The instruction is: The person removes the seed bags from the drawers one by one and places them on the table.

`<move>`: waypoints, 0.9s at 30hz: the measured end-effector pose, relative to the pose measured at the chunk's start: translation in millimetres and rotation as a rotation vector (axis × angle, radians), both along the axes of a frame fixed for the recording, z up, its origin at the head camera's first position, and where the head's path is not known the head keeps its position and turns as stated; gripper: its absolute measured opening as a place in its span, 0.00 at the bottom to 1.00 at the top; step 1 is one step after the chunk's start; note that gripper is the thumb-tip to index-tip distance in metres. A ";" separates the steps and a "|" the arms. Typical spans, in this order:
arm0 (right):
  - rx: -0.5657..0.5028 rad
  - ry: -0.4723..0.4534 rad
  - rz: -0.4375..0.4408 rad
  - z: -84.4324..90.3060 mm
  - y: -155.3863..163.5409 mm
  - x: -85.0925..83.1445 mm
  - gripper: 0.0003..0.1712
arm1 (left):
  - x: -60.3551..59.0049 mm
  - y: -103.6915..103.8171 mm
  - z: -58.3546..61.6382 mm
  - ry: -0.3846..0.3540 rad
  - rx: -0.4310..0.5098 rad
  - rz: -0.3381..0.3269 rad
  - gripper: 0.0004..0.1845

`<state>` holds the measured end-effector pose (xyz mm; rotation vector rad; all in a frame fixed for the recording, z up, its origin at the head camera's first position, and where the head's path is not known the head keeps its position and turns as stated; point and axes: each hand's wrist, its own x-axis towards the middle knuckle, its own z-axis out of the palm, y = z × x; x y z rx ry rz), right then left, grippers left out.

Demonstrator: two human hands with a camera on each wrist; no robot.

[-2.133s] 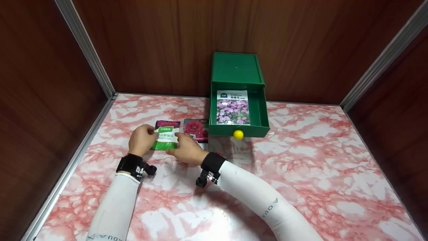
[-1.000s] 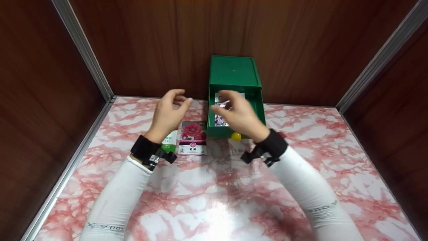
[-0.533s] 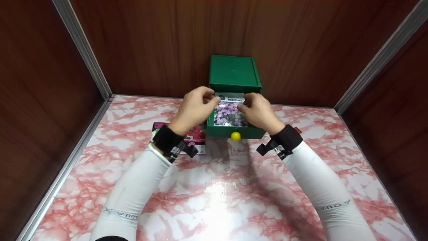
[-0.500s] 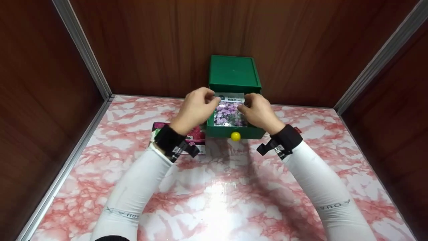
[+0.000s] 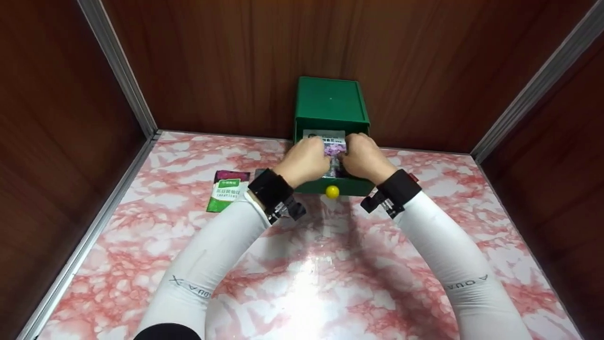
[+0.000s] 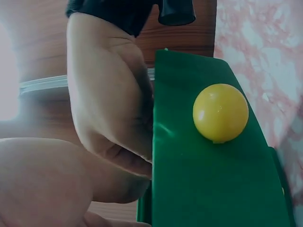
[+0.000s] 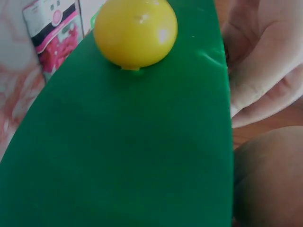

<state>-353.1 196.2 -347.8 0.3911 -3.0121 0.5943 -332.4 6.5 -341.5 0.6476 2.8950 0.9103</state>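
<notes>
A seed packet with pink flowers lies in the pulled-out green drawer. Over the packet's left part, my left hand reaches down with bent fingers. At its right edge is my right hand, fingers also bent downward. Both sets of fingertips are hidden by the hands and the drawer front, so I cannot tell whether they pinch the packet. The left wrist view shows my right hand dipping behind the drawer front. In the right wrist view, my left hand does the same.
The drawer's green case stands against the brown back wall. A yellow knob sticks out of the drawer front. Left of it on the marbled table lie a green-and-white seed packet and a red-flower seed packet.
Both hands have left the green-and-white packet, moved right to the drawer and lowered into it. The left hand now covers part of the pink-flower packet.
</notes>
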 end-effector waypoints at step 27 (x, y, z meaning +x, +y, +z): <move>0.103 -0.022 0.017 -3.4 -5.9 -3.0 0.12 | -12.1 23.4 -12.2 -0.002 -0.142 0.066 0.12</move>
